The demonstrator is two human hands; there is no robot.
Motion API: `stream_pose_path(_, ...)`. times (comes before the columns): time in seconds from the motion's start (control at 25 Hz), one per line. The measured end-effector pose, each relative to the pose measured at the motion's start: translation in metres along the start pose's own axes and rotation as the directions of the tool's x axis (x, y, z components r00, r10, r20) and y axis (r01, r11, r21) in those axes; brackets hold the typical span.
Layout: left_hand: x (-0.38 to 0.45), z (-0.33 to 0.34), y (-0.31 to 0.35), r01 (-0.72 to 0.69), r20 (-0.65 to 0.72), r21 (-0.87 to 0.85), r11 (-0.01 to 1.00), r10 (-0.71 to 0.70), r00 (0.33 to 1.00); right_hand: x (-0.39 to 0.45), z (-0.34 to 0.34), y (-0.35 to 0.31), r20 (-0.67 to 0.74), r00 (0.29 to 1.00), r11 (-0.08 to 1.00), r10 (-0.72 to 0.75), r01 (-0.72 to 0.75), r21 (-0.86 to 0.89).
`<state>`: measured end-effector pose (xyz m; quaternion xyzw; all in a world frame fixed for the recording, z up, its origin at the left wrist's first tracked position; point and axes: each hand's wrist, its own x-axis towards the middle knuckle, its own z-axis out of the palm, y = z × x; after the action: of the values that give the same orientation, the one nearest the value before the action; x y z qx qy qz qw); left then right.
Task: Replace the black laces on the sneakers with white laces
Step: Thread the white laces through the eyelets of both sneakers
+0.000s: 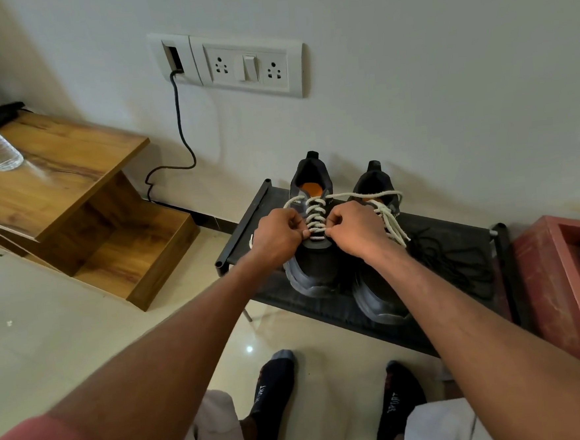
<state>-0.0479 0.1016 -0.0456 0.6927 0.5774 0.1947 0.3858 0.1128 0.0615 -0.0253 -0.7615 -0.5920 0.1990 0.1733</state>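
Against the white wall, a low black shoe rack (455, 242) carries a pair of dark sneakers. Both hands pinch the white lace (315, 214) threaded up the left sneaker (313, 252), left hand (276, 236) and right hand (358, 228) closed on it at either side of the lower eyelets. Just right of the grip stands the second sneaker (379, 292), also laced white. Beyond it lie loose black laces (452, 260) on the rack.

Home: shoe rack (454, 239), wall sockets (248, 66).
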Motion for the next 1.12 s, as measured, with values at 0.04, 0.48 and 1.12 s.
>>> stream_pose_path(0.04,0.002,-0.001,-0.001,0.008,0.000,0.005,1.000,-0.008,1.000,0.000,0.002,-0.001,-0.016,1.000,1.000,-0.016,0.016,-0.014)
stream_pose_path(0.48,0.010,-0.002,-0.005,-0.004,-0.040,-0.020,1.000,0.003,0.999,-0.008,0.006,-0.005,-0.138,0.987,0.996,-0.089,0.092,0.020)
stream_pose_path(1.12,0.013,-0.004,0.004,-0.222,0.030,0.239,0.945,0.221,0.975,-0.001,0.004,-0.005,-0.092,0.995,1.000,-0.024,0.025,0.010)
